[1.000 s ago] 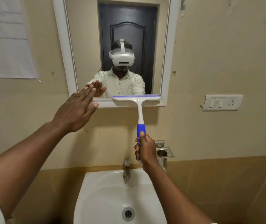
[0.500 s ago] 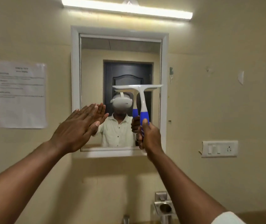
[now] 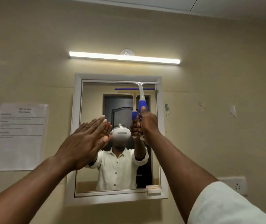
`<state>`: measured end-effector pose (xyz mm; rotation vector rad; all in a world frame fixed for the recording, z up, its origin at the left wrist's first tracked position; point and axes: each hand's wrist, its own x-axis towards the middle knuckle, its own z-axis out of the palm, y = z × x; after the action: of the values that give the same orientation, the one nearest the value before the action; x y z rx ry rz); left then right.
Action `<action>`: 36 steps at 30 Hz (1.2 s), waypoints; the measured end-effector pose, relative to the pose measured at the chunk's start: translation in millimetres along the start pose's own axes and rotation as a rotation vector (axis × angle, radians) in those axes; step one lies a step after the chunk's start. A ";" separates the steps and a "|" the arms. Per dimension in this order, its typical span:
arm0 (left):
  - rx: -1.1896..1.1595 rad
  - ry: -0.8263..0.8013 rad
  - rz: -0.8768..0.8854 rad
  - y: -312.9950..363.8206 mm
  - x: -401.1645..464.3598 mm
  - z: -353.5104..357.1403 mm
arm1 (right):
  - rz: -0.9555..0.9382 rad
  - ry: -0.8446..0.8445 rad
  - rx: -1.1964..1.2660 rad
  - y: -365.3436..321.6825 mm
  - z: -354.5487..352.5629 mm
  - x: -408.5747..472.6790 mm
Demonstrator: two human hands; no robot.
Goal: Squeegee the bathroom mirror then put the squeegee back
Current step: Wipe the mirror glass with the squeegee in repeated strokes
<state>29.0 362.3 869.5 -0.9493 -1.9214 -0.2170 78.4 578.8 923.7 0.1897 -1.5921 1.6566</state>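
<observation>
The white-framed bathroom mirror (image 3: 96, 97) hangs on the beige wall ahead. My right hand (image 3: 148, 125) is closed around the blue grip of a white squeegee (image 3: 141, 94). Its blade lies level against the glass at the mirror's top edge, on the right half. My left hand (image 3: 87, 139) is raised flat, fingers together, in front of the mirror's left side, and holds nothing. The glass reflects a person in a white shirt and the squeegee.
A lit tube light (image 3: 124, 57) runs above the mirror. A paper notice (image 3: 19, 136) is taped to the wall at the left. A switch and socket plate (image 3: 237, 185) sits at the lower right. A small soap-like block (image 3: 152, 189) rests on the mirror's bottom ledge.
My right hand carried the squeegee from the mirror's bottom ledge up to its top edge. The view tilted upward, so the sink dropped out of sight. My left hand stayed raised and flat.
</observation>
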 end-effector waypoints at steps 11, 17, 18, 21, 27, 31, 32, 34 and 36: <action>0.008 -0.003 0.006 -3.4 -1.9 2.8 | 0.004 0.002 -0.046 9.5 -8.8 19.2; -0.021 0.000 0.014 -4.0 -3.3 8.0 | -0.016 0.004 -0.048 4.2 -6.9 28.4; -0.026 -0.002 0.012 -4.4 -3.9 9.4 | -0.017 0.003 -0.051 5.0 -7.1 28.8; -0.041 -0.009 0.008 -5.4 -6.7 14.6 | -0.027 0.018 -0.077 14.1 -8.2 26.7; -0.086 -0.050 0.001 -1.3 -17.7 24.9 | 0.016 0.041 -0.070 48.4 -13.8 7.5; -0.102 -0.071 -0.025 2.2 -23.9 31.9 | 0.052 0.042 -0.090 70.1 -20.4 -11.1; -0.104 -0.083 -0.028 4.2 -25.7 33.4 | 0.064 0.036 -0.080 74.6 -23.0 -16.4; -0.109 -0.101 -0.028 9.1 -28.3 36.7 | 0.087 0.019 -0.046 81.3 -28.6 -26.7; -0.120 -0.109 -0.029 15.0 -30.5 40.4 | 0.109 0.000 -0.026 87.3 -34.0 -37.6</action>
<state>19.7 377.0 819.6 -1.0312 -2.0416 -0.3055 62.4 603.6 827.2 0.0911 -1.6488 1.7179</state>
